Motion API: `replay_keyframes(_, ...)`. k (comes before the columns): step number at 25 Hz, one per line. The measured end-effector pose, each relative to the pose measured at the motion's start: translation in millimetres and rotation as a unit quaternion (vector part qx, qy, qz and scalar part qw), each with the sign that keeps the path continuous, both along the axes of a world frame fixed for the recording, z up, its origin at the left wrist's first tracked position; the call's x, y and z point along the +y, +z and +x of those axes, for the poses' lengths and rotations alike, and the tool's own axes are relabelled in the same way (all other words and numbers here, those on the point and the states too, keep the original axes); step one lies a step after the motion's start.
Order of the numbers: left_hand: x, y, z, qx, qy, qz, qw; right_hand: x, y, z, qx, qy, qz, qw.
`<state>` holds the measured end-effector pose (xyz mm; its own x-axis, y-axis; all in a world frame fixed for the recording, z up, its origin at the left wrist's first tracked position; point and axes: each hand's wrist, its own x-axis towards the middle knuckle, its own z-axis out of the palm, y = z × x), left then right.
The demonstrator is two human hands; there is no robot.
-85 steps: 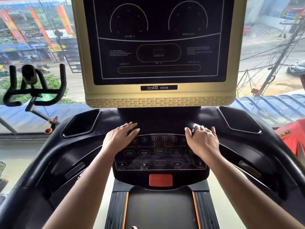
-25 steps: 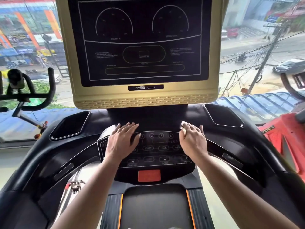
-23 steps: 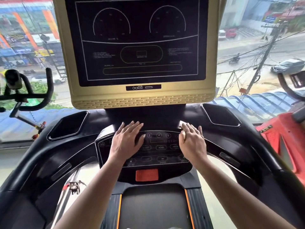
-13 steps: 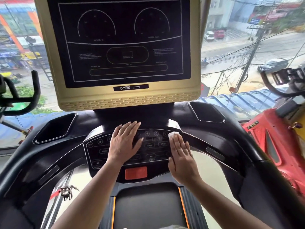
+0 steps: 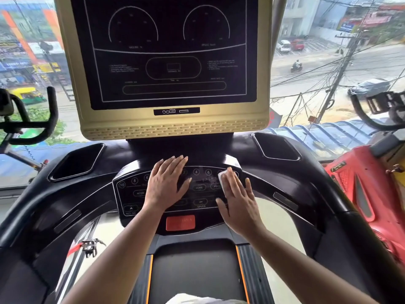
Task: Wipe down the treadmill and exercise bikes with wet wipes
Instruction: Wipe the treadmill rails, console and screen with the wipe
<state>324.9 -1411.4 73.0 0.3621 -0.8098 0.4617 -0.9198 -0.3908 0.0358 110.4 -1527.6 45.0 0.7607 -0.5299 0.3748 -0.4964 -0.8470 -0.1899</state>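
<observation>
I stand on a black treadmill whose button panel (image 5: 198, 195) lies below a gold-framed dark screen (image 5: 173, 62). My left hand (image 5: 167, 183) rests flat, fingers spread, on the panel's left half and holds nothing. My right hand (image 5: 237, 199) presses a small white wet wipe (image 5: 221, 178) flat against the panel's right side; only the wipe's edge shows beyond my fingers. A red stop button (image 5: 180, 222) sits below the panel.
Black exercise-bike handlebars (image 5: 32, 119) stand at the left by the window. A red exercise bike (image 5: 368, 194) with a black handlebar stands at the right. Two cup trays (image 5: 76, 164) flank the console. A clip on a red strap (image 5: 89, 245) hangs at lower left.
My right hand has slid with the wipe from the panel's top right edge down and inward over the buttons. My left hand has moved a little toward the middle. My view has turned right.
</observation>
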Motion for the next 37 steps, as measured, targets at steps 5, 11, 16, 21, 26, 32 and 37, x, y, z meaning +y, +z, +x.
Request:
replay_keyframes(5, 1, -2, 0, 0.001, -0.004, -0.006, 1.000, 29, -15, 2, 0.020, 0.026, 0.005, 0.999)
replay_keyframes(11, 2, -3, 3, 0.003, -0.017, -0.012, 1.000, 20, -19, -12, 0.018, 0.006, -0.027, 0.999)
replay_keyframes(16, 2, -4, 5, 0.000, -0.027, -0.006, 1.000, 14, 10, 43, 0.013, -0.067, 0.026, 0.997)
replay_keyframes(21, 14, -1, 25, -0.030, -0.096, -0.008, 0.995, 60, -17, 15, 0.053, 0.019, -0.016, 0.998)
replay_keyframes(26, 38, -4, 44, -0.044, -0.127, -0.023, 0.991, 33, 1, 28, 0.044, -0.097, -0.018, 0.994)
replay_keyframes(32, 65, -7, 67, -0.036, -0.129, -0.043, 0.990, 59, 9, 72, 0.062, -0.087, 0.015, 0.994)
replay_keyframes(37, 84, -9, 83, -0.024, -0.118, -0.067, 0.990, 80, -15, 28, 0.057, -0.073, -0.017, 0.996)
